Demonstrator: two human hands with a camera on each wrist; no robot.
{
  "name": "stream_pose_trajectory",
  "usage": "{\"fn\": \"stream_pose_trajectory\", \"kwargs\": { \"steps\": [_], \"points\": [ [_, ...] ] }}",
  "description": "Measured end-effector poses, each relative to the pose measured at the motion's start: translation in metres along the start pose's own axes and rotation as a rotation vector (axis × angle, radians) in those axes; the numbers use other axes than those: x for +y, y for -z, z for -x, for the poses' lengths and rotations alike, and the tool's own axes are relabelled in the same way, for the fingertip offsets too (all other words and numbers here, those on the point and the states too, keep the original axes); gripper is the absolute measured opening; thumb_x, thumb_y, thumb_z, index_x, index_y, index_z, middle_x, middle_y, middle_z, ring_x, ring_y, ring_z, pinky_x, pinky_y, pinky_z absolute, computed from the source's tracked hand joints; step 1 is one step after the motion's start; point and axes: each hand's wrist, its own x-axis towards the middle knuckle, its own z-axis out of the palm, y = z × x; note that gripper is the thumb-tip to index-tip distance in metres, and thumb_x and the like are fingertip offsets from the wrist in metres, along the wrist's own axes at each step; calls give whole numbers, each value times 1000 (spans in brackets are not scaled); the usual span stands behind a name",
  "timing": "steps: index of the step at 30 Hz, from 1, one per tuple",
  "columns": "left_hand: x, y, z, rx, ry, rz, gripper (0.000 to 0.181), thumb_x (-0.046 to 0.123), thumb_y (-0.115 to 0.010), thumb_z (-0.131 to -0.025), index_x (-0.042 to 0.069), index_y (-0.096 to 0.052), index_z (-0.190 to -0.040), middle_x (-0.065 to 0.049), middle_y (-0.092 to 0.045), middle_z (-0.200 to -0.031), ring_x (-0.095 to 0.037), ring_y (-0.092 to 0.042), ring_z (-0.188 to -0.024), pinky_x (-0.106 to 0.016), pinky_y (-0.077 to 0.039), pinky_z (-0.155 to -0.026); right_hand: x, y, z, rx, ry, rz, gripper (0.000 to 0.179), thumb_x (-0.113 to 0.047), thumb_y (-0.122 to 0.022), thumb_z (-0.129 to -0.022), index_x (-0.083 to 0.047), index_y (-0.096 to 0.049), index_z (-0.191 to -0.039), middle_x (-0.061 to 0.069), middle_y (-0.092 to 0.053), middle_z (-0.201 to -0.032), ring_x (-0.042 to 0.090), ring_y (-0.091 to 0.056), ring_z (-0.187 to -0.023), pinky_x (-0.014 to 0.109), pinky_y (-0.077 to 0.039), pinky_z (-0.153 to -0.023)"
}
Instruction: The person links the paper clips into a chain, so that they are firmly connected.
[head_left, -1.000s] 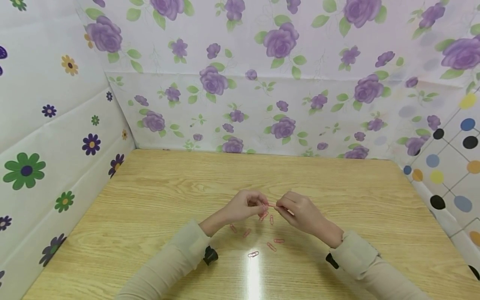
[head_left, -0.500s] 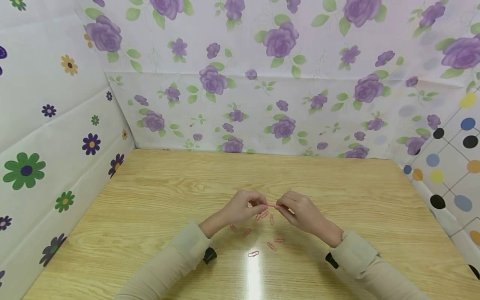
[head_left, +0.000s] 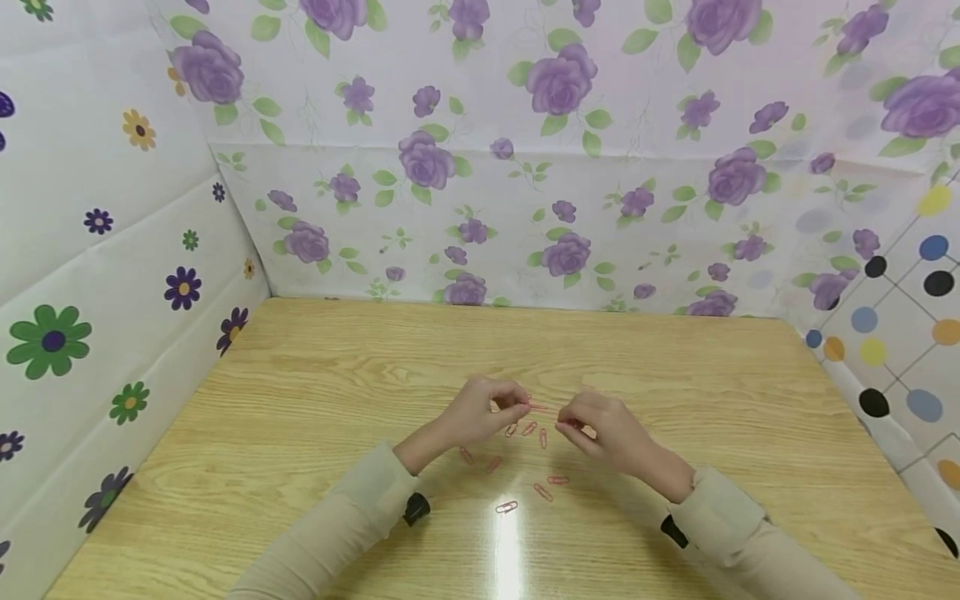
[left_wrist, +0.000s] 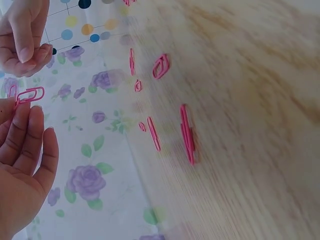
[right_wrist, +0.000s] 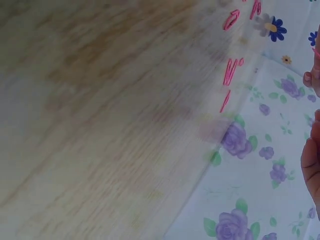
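Note:
My left hand (head_left: 480, 410) pinches pink paper clips (left_wrist: 31, 94) between thumb and fingertips above the table; in the left wrist view one clip sticks out past the fingers with a second pink loop beside it. My right hand (head_left: 611, 432) is just to the right, its thumb and fingers bent together. A thin pink strip (head_left: 551, 411) spans towards its fingertips in the head view, while the left wrist view shows bare fingertips on the right hand (left_wrist: 24, 42); I cannot tell whether they hold a clip. Only edges of both hands show in the right wrist view.
Several loose pink paper clips lie on the wooden table (head_left: 360, 358) below and in front of the hands, among them a near clip (head_left: 507, 507) and a clip (head_left: 543, 438) between the hands. Floral sheets (head_left: 480, 225) wall the back and sides.
My right hand has shifted slightly right and nearer to me, and my left hand slightly left, widening the gap between them. The clips lying on the table have stayed in place.

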Motion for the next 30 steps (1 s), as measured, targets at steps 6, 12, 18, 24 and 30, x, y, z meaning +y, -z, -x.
{"fn": "stream_pose_trajectory", "kwargs": {
  "steps": [6, 12, 18, 24, 30],
  "points": [
    [2, 1, 2, 9, 20, 20, 9, 8, -60, -88, 1, -67, -86, -8, -64, -68, -9, -58, -61, -21, -49, -62, -5, 2, 12, -213, -115, 2, 7, -6, -70, -78, -7, -64, -83, -5, -59, -74, 3, -52, -63, 16, -43, -55],
    [2, 3, 4, 4, 41, 25, 9, 8, -61, -88, 2, -67, -85, -4, -63, -66, -7, -57, -61, -21, -49, -62, -11, 1, 20, -341, -230, -80, 10, -2, -68, -79, -4, -64, -88, -4, -58, -75, 5, -52, -65, 18, -43, -55],
    [2, 5, 6, 12, 67, 24, 7, 8, -61, -87, 5, -67, -85, 0, -64, -70, -5, -58, -64, -27, -50, -61, -13, -4, 27, -390, -305, -145, 10, -3, -69, -78, -4, -64, -88, -3, -59, -76, 6, -52, -66, 20, -44, -57],
    [1, 9, 6, 17, 43, 49, 7, 7, -60, -87, 4, -67, -85, -1, -65, -70, -8, -60, -63, -31, -51, -60, -10, -6, 35, -448, -432, -245, 15, -14, -71, -79, -6, -64, -90, -4, -58, -79, 7, -50, -69, 23, -44, -60],
    [1, 12, 6, 13, 18, 49, 7, 6, -61, -87, 4, -67, -84, 0, -65, -69, -6, -60, -63, -25, -50, -60, -8, -10, 39, -464, -507, -297, 15, -13, -72, -78, -7, -65, -89, -5, -57, -79, 6, -50, -70, 22, -44, -61]
  ]
}}
